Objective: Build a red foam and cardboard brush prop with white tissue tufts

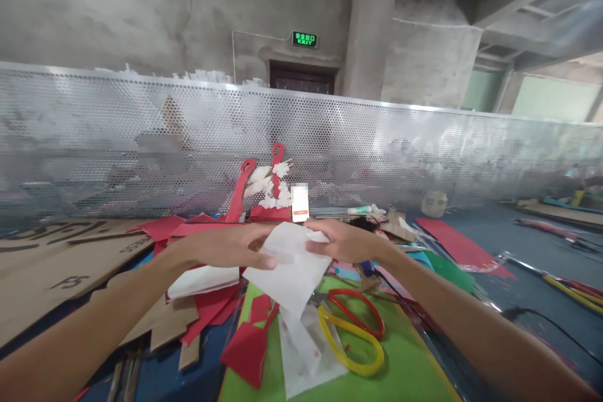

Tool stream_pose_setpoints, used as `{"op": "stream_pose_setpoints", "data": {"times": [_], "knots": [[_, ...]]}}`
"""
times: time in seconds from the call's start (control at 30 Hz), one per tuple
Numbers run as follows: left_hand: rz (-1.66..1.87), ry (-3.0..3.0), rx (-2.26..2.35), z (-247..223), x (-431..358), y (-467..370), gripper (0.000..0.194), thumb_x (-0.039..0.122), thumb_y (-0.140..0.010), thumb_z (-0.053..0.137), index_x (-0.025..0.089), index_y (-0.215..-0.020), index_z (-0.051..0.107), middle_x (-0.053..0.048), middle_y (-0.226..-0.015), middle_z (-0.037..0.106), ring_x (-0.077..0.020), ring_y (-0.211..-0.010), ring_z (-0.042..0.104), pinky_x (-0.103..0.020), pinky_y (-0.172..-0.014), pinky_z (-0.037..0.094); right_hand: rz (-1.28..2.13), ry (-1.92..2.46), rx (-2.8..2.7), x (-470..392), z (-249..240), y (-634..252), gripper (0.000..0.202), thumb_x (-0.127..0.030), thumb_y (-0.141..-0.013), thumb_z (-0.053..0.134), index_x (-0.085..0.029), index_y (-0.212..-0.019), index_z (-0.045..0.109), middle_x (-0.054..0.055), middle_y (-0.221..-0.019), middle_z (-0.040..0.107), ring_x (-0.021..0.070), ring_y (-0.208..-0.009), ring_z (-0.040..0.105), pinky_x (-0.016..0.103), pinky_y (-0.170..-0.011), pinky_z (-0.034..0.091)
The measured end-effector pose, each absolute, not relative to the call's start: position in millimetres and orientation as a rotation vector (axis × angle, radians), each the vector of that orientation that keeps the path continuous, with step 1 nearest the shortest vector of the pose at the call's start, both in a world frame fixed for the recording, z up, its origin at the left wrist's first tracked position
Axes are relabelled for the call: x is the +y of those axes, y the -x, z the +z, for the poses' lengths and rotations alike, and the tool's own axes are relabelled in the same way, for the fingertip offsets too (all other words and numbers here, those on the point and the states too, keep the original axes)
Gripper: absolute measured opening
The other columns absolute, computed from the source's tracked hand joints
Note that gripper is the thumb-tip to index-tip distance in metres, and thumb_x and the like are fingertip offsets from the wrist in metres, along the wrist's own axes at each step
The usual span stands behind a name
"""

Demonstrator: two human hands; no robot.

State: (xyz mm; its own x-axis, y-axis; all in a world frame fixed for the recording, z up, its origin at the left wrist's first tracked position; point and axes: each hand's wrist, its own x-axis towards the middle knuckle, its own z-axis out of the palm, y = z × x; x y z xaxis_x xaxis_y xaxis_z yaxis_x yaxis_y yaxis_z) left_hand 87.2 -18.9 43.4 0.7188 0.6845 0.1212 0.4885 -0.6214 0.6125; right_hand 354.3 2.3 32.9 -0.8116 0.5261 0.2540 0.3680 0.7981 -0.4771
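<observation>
Between my two hands is a sheet of thin white paper [294, 282], held up over a green board [405, 364]. My left hand [230, 248] grips its left side, thumb on top. At the upper right, my right hand [346, 242] pinches the sheet, where an edge looks folded over. Under the sheet lie more white tissue-like paper [311, 370] and scissors [358, 348] with one yellow and one red handle. Cut red pieces [249, 345] rest beside them on the left. A folded white stack [205, 281] sits below my left forearm.
A perforated metal panel [211, 119] stands behind the table. Before it are a red figure with white tufts [277, 182] and a lit phone [300, 204]. Cardboard [61, 270] covers the left; red sheet [459, 245], a jar [433, 204] and cables [556, 314] lie right.
</observation>
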Motion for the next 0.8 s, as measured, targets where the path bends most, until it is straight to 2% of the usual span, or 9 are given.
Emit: {"op": "stream_pose_setpoints", "data": {"times": [0.07, 0.13, 0.2, 0.27, 0.33, 0.4, 0.5, 0.63, 0.8], "knots": [[0.387, -2.26, 0.966, 39, -13, -91, 0.036, 0.047, -0.08, 0.067, 0.019, -0.101, 0.071, -0.006, -0.092, 0.072, -0.0197, -0.076, 0.065, -0.025, -0.062, 0.047, 0.543, 0.747, -2.556, 7, 25, -347, 0.025, -0.041, -0.098, 0.05, -0.019, -0.104, 0.058, 0.007, -0.103, 0.066, 0.0209, -0.089, 0.059, 0.033, -0.079, 0.046], [0.482, -2.197, 1.138, 33, -3, -88, 0.036, 0.046, -0.079, 0.066, 0.017, -0.099, 0.071, -0.006, -0.09, 0.071, -0.0198, -0.074, 0.063, -0.025, -0.059, 0.044, 0.51, 0.882, -2.482, 12, 17, -344, 0.033, -0.047, -0.095, 0.053, -0.019, -0.113, 0.053, 0.008, -0.105, 0.065, 0.0221, -0.091, 0.059, 0.033, -0.079, 0.045], [0.638, -2.146, 1.333, 27, 7, -83, 0.031, 0.044, -0.079, 0.062, 0.016, -0.092, 0.068, -0.004, -0.081, 0.068, -0.0178, -0.067, 0.058, -0.024, -0.054, 0.039, 0.474, 1.049, -2.442, 15, 10, -343, 0.048, -0.054, -0.091, 0.057, -0.019, -0.121, 0.046, 0.009, -0.102, 0.065, 0.0241, -0.088, 0.06, 0.034, -0.076, 0.044], [0.737, -2.151, 1.437, 24, 15, -79, 0.026, 0.04, -0.082, 0.056, 0.016, -0.081, 0.063, -0.001, -0.069, 0.06, -0.0148, -0.058, 0.051, -0.024, -0.05, 0.032, 0.425, 1.186, -2.461, 15, 5, -343, 0.052, -0.057, -0.09, 0.055, -0.019, -0.123, 0.043, 0.007, -0.091, 0.065, 0.0251, -0.081, 0.06, 0.033, -0.072, 0.042], [0.804, -2.249, 1.46, 22, 17, -81, 0.023, 0.036, -0.084, 0.05, 0.017, -0.073, 0.055, 0.001, -0.063, 0.052, -0.013, -0.056, 0.044, -0.025, -0.05, 0.028, 0.364, 1.237, -2.494, 12, 2, -340, 0.042, -0.048, -0.093, 0.051, -0.02, -0.123, 0.042, 0.006, -0.086, 0.064, 0.0246, -0.077, 0.059, 0.032, -0.069, 0.04], [0.85, -2.377, 1.451, 19, 15, -88, 0.023, 0.034, -0.084, 0.049, 0.018, -0.068, 0.05, 0.002, -0.063, 0.049, -0.0127, -0.057, 0.044, -0.025, -0.052, 0.028, 0.31, 1.206, -2.503, 8, 0, -336, 0.037, -0.031, -0.09, 0.05, -0.02, -0.124, 0.04, 0.006, -0.088, 0.064, 0.0237, -0.077, 0.059, 0.031, -0.068, 0.038], [0.851, -2.431, 1.372, 10, 7, -103, 0.023, 0.034, -0.084, 0.05, 0.018, -0.069, 0.054, 0.002, -0.065, 0.054, -0.0135, -0.061, 0.049, -0.025, -0.054, 0.031, 0.298, 1.135, -2.482, 4, -5, -330, 0.05, -0.018, -0.082, 0.05, -0.02, -0.13, 0.034, 0.005, -0.084, 0.063, 0.0223, -0.073, 0.058, 0.029, -0.065, 0.036], [0.902, -2.279, 1.241, -2, 1, -118, 0.025, 0.032, -0.086, 0.043, 0.017, -0.078, 0.061, 0.0, -0.071, 0.062, -0.0148, -0.062, 0.054, -0.024, -0.053, 0.035, 0.312, 1.095, -2.413, 2, -10, -325, 0.063, -0.016, -0.082, 0.05, -0.018, -0.14, 0.026, 0.004, -0.079, 0.062, 0.0215, -0.07, 0.057, 0.03, -0.066, 0.037], [1.073, -2.182, 1.352, -4, 4, -117, 0.029, 0.038, -0.09, 0.043, 0.017, -0.076, 0.058, -0.002, -0.07, 0.062, -0.0173, -0.064, 0.056, -0.026, -0.053, 0.036, 0.459, 1.04, -2.415, -3, -6, -324, 0.067, -0.023, -0.084, 0.054, -0.02, -0.144, 0.025, 0.007, -0.091, 0.064, 0.0246, -0.079, 0.06, 0.034, -0.071, 0.043]]}}
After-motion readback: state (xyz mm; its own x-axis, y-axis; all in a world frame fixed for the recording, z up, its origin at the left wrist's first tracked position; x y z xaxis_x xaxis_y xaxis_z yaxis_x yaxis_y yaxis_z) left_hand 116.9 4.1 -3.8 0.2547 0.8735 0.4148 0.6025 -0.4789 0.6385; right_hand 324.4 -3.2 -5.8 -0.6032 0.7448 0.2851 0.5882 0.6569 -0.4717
